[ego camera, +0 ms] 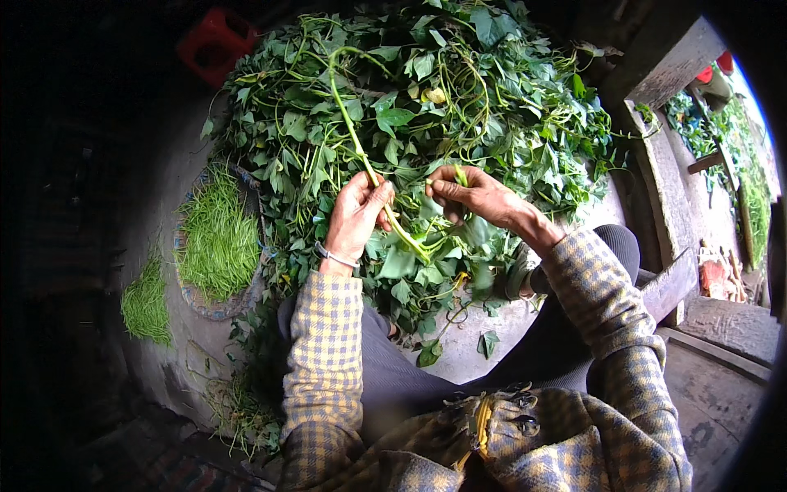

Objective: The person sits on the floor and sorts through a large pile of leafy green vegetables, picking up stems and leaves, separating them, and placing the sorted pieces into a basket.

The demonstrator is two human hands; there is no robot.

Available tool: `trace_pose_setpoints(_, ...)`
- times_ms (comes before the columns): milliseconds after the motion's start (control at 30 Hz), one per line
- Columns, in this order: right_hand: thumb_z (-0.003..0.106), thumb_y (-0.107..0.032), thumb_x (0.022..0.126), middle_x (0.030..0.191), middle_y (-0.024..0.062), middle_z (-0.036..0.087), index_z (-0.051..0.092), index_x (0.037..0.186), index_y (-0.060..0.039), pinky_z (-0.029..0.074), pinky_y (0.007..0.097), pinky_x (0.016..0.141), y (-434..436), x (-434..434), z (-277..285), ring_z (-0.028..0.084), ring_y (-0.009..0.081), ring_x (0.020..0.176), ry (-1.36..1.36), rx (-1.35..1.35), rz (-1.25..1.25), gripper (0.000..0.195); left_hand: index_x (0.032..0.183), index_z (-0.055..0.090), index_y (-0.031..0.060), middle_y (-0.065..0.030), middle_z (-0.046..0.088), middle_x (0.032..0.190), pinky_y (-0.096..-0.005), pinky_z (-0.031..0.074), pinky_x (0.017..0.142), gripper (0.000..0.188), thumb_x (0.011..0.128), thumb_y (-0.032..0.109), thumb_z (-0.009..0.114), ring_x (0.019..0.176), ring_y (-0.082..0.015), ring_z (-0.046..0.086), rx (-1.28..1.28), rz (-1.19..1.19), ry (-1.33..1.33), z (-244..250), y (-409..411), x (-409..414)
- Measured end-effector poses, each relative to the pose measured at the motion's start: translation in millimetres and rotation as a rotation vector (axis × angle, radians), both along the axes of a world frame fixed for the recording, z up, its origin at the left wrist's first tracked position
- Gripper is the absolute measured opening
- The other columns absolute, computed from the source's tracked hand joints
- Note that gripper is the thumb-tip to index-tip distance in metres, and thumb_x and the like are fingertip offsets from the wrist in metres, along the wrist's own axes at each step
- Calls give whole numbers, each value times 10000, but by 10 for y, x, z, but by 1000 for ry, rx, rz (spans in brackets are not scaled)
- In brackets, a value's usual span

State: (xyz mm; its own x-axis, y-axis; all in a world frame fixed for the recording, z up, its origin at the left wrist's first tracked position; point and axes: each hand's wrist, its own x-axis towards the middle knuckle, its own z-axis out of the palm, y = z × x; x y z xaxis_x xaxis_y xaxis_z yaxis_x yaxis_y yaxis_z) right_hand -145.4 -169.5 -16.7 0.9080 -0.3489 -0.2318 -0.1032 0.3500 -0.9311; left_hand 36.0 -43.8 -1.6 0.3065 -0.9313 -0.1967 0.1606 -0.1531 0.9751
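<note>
A long green vine stem (351, 130) runs through my left hand (356, 212), pinched between thumb and fingers. Its upper end bends over in a hook above the leaves, and its lower end slants down between my hands. To the right, my right hand (470, 190) has a short piece of green stem (460, 175) caught in its curled fingers. Both hands are over a large heap of leafy vines (393, 117) that look like sweet potato greens. Blurred leaves show just below my right hand.
At left, thin cut green stems (218, 237) fill a round basket (224, 312), with a smaller pile of them (146, 301) on the floor. A red plastic container (216, 46) stands at the far left. Wooden door framing (661, 203) borders the right. Loose leaves (487, 343) lie between my legs.
</note>
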Motion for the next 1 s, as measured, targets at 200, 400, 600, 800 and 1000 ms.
trace_pose_setpoints(200,667,-293,844,636,-93,459,586,850,-97,292,193,476,171,-9,22,361,19,535,11,-164,-20,213,917,524,33,-7,545,741,-203,467,464,131,911,159,560,523,-52,493,39,41,-5,-70,-94,-55)
trace_pose_setpoints(400,723,-203,707,862,181,589,494,962,-29,491,426,630,322,-3,42,603,365,736,-8,-1130,-82,384,918,532,51,4,551,728,-226,499,472,150,895,186,594,544,-64,524,61,159,-7,-258,-182,-118)
trace_pose_setpoints(600,580,-126,771,730,124,491,450,902,-35,488,396,510,276,-57,-31,583,300,614,60,-1433,-123,206,974,509,58,-16,578,816,-248,525,619,121,899,125,576,674,-97,568,4,104,53,-258,-218,-198)
trace_pose_setpoints(800,588,-150,770,743,107,516,464,866,-32,482,383,490,289,-82,-105,585,285,603,58,-1487,-135,196,1081,424,57,-52,606,861,-253,527,681,245,886,58,573,779,-135,618,-30,-11,3,-286,-220,-281)
trace_pose_setpoints(1000,587,-146,765,687,148,583,528,848,3,489,407,519,336,-47,-289,593,316,581,63,-1422,-83,181,1138,385,29,-43,539,799,-198,466,639,351,841,-127,487,714,-90,545,-102,-37,-336,-480,-267,-428)
